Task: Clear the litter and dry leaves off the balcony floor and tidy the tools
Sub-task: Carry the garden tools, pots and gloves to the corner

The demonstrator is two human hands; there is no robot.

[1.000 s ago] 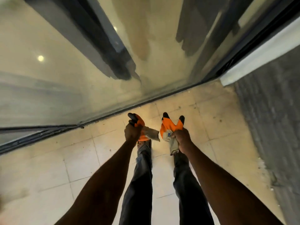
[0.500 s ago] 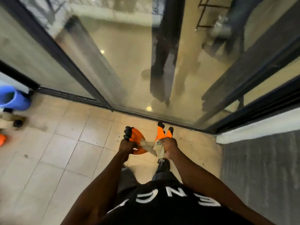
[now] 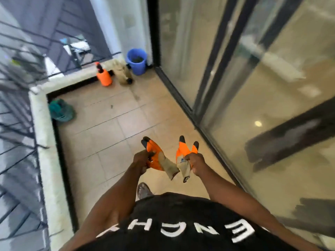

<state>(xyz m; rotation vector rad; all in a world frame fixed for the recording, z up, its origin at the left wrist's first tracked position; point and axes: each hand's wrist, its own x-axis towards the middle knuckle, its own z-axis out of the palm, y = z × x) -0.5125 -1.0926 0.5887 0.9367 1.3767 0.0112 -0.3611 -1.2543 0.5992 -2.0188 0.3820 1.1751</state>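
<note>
The left hand curls around one orange glove, its black fingertips pointing away and its pale cuff trailing toward the other hand. The right hand pinches a second orange glove near the wrist, two black-tipped fingers sticking up and the cuff hanging below the fist. The two cuffs hang just beside each other between the hands, above the tiled balcony floor. Ahead of the hands, a few dark specks of litter lie on the tiles. Farther on, in the far corner, stand three things in a row: one orange spray bottle, one tan sack and one blue bucket. To the left of the hands, against the low ledge, lies one green cloth. Glass doors run along the right.
</note>
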